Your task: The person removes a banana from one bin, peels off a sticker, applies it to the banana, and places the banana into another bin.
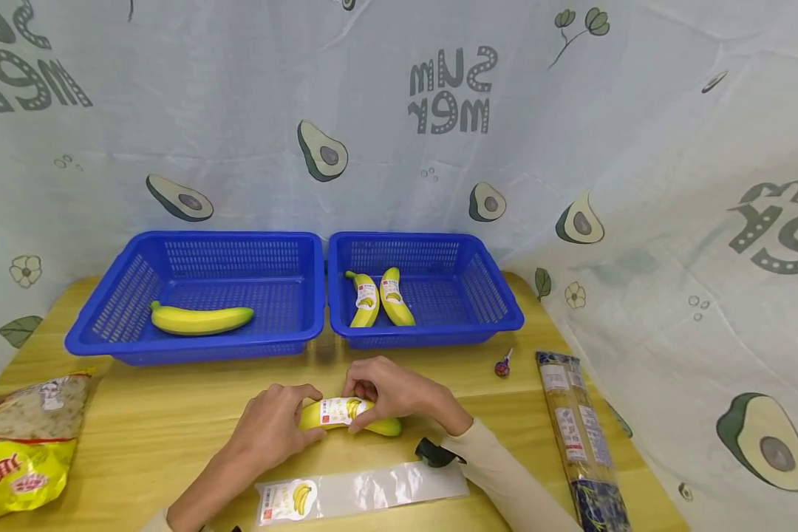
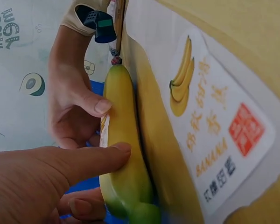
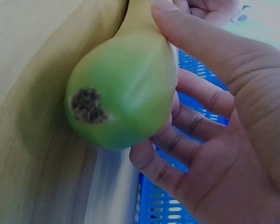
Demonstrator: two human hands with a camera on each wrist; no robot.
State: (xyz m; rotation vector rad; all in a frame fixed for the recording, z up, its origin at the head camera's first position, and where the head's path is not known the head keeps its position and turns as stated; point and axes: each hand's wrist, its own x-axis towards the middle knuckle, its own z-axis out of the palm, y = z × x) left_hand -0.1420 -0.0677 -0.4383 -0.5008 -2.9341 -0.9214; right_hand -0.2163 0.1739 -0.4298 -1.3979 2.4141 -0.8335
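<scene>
A yellow banana (image 1: 386, 427) with a green tip lies on the table, and a white printed label (image 1: 335, 411) sits across its upper side. Thumb and fingers of my left hand (image 1: 273, 427) grip the banana's stem end. Toward the other end, my right hand (image 1: 394, 388) holds it, the thumb at the label's edge and the fingers behind. In the right wrist view the dark blossom end of the banana (image 3: 126, 93) faces the camera. Closer to me is a clear backing strip (image 1: 386, 489), with one banana sticker (image 1: 289, 501) at its left end.
One unlabelled banana (image 1: 202, 320) lies in the left blue basket (image 1: 193, 347). Two labelled bananas (image 1: 395, 299) are in the right blue basket (image 1: 432, 336). A lollipop (image 1: 502, 367) and a long noodle pack (image 1: 575, 436) lie to the right. At far left is a yellow bag (image 1: 26, 451).
</scene>
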